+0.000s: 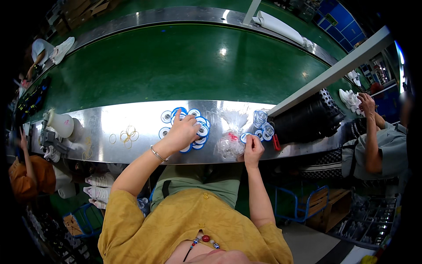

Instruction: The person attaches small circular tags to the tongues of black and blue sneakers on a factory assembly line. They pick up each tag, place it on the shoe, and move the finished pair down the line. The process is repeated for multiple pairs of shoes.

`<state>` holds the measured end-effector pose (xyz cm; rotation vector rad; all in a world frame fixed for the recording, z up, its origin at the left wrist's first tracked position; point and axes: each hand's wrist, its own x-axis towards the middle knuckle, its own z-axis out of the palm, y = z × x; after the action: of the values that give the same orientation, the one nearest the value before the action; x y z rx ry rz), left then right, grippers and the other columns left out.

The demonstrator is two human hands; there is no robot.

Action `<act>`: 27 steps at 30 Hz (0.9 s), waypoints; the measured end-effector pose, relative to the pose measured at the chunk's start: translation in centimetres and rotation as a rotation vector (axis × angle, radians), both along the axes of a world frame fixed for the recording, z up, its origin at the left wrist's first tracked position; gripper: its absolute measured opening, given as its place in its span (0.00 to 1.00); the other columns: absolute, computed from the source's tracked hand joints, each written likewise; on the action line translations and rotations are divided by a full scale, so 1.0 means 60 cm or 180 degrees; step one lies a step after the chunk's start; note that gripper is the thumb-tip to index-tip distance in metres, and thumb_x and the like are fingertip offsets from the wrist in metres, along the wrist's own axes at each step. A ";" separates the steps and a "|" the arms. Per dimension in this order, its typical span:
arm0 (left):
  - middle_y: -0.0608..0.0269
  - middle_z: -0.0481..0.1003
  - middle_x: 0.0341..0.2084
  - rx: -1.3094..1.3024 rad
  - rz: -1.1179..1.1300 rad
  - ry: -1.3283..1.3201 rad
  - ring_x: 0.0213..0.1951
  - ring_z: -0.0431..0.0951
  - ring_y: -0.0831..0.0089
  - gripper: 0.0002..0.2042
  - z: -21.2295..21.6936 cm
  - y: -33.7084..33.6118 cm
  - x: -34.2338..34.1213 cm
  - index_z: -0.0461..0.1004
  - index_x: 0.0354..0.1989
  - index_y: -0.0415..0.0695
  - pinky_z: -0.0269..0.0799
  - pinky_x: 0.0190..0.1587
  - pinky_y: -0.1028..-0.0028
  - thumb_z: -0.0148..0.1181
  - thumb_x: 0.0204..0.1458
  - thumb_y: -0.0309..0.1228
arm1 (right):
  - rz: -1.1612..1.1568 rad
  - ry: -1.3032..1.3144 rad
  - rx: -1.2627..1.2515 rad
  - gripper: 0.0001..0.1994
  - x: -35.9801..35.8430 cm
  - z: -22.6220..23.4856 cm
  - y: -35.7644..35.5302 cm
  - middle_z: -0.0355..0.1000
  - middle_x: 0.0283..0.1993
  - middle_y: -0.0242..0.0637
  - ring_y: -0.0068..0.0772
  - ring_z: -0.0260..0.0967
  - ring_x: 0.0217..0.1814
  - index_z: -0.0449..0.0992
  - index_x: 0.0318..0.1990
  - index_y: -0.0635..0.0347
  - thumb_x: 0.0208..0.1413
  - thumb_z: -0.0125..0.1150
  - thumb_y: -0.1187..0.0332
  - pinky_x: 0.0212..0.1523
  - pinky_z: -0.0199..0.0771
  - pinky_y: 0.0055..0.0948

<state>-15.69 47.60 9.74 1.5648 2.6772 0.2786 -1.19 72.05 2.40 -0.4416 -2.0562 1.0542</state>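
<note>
Right of the bag [230, 141], right hand [253, 151] pinches a printed tag [245, 137], face up.
Left of it, left hand [181, 133] touches piled tags [203, 130]; grip unclear.

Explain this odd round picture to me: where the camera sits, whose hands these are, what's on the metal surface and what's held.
No robot here: a bare-handed, mustard-shirted person wears this fisheye camera on the head, looking down, so straight edges bend. On the shiny silver metal table lie thin tan elastic-looking loops, a clear crumpled plastic bag and a small red tool-like object. The left hand rests on a heap of round white discs with blue rims. The right hand pinches a similar white-and-blue disc by its edge, near a smaller blue-and-white disc pile.
</note>
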 end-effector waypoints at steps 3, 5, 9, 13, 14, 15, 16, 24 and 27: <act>0.57 0.75 0.41 0.0175 -0.0113 0.0377 0.53 0.71 0.62 0.13 -0.004 0.003 0.010 0.75 0.42 0.43 0.52 0.62 0.42 0.63 0.47 0.31 | -0.0020 0.0004 0.0003 0.05 0.001 -0.002 0.002 0.68 0.23 0.41 0.37 0.66 0.22 0.72 0.28 0.66 0.55 0.58 0.76 0.24 0.64 0.30; 0.57 0.76 0.39 0.0263 -0.0140 0.0524 0.51 0.73 0.63 0.10 -0.005 0.004 0.011 0.74 0.40 0.42 0.54 0.62 0.43 0.60 0.49 0.29 | -0.0024 -0.0005 -0.0022 0.05 0.001 0.001 0.000 0.68 0.23 0.41 0.37 0.66 0.22 0.72 0.29 0.66 0.55 0.58 0.76 0.24 0.64 0.30; 0.59 0.76 0.35 0.0426 0.0056 0.0492 0.47 0.74 0.64 0.06 -0.018 0.011 -0.009 0.72 0.36 0.42 0.57 0.61 0.48 0.58 0.51 0.28 | -0.0030 -0.0065 -0.0071 0.04 0.002 -0.004 0.000 0.69 0.24 0.41 0.36 0.66 0.22 0.72 0.29 0.66 0.55 0.58 0.76 0.24 0.64 0.30; 0.59 0.74 0.30 0.1104 0.0201 0.0369 0.41 0.74 0.63 0.05 -0.012 0.036 -0.013 0.70 0.31 0.42 0.63 0.56 0.54 0.59 0.51 0.29 | -0.0014 0.0023 0.0017 0.04 0.000 -0.003 0.001 0.68 0.23 0.41 0.35 0.66 0.22 0.73 0.30 0.66 0.56 0.58 0.76 0.23 0.64 0.30; 0.58 0.74 0.29 0.1098 0.0181 0.0378 0.40 0.74 0.62 0.05 -0.009 0.044 -0.010 0.70 0.31 0.42 0.63 0.54 0.55 0.59 0.51 0.29 | -0.0024 0.0019 0.0003 0.04 0.000 -0.002 0.001 0.68 0.23 0.41 0.35 0.66 0.22 0.73 0.29 0.66 0.56 0.58 0.75 0.23 0.63 0.30; 0.58 0.73 0.27 0.1093 0.0162 0.0386 0.38 0.73 0.61 0.06 -0.006 0.053 -0.005 0.70 0.30 0.42 0.64 0.52 0.57 0.59 0.52 0.30 | -0.0032 0.0015 -0.0010 0.05 0.000 -0.001 0.000 0.68 0.23 0.41 0.35 0.65 0.21 0.73 0.29 0.66 0.56 0.58 0.75 0.23 0.63 0.30; 0.57 0.72 0.26 0.1091 0.0142 0.0396 0.37 0.73 0.61 0.07 -0.005 0.058 -0.001 0.70 0.29 0.42 0.64 0.50 0.58 0.59 0.52 0.30 | -0.0041 0.0011 -0.0020 0.05 0.001 0.000 0.000 0.68 0.23 0.41 0.35 0.65 0.21 0.73 0.29 0.66 0.56 0.58 0.75 0.23 0.63 0.30; 0.54 0.70 0.28 0.0783 -0.0019 0.0693 0.39 0.70 0.59 0.09 -0.031 0.071 0.023 0.70 0.28 0.40 0.64 0.45 0.62 0.61 0.48 0.32 | -0.0025 0.0023 -0.0033 0.05 0.000 0.000 -0.002 0.69 0.24 0.41 0.35 0.66 0.22 0.73 0.30 0.67 0.56 0.58 0.75 0.24 0.64 0.29; 0.56 0.70 0.28 0.1129 0.0140 0.0456 0.38 0.70 0.60 0.07 -0.013 0.066 0.014 0.71 0.28 0.40 0.67 0.41 0.63 0.62 0.46 0.29 | -0.0036 -0.0011 -0.0110 0.04 0.000 -0.002 -0.003 0.69 0.24 0.41 0.35 0.66 0.22 0.73 0.30 0.67 0.56 0.58 0.76 0.24 0.64 0.29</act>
<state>-14.84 51.58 8.95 1.6682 2.8994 0.7038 -1.21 71.87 2.30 -0.4723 -2.0387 1.0843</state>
